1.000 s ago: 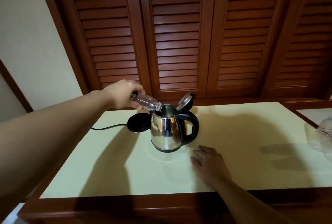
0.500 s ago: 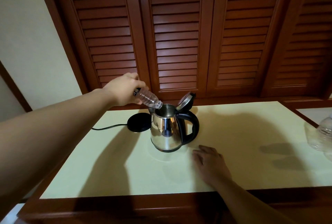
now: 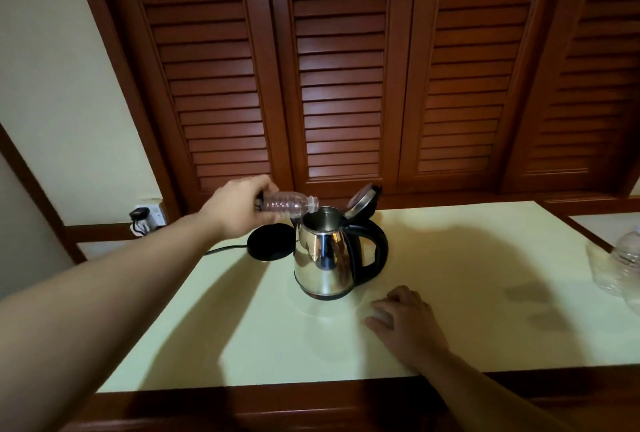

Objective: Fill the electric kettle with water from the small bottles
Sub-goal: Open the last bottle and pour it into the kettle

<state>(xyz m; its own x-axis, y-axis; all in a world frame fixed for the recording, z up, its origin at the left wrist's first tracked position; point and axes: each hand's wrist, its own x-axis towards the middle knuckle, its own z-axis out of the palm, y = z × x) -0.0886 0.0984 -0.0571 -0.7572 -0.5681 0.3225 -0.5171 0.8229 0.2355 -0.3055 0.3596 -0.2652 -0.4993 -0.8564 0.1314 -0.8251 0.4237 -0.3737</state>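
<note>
Clear unlabelled bottle (image 3: 287, 204) over steel kettle (image 3: 325, 258).

You're standing in what looks like a hotel room or a bedroom at home — dark wooden louvred doors (image 3: 341, 78) run the full width of the wall behind a wood-framed counter (image 3: 450, 279) with a pale top. A steel electric kettle (image 3: 327, 258) stands off its black base (image 3: 270, 242), whose cord leads toward a wall socket (image 3: 149, 215) — plain cream walls beside it.
</note>
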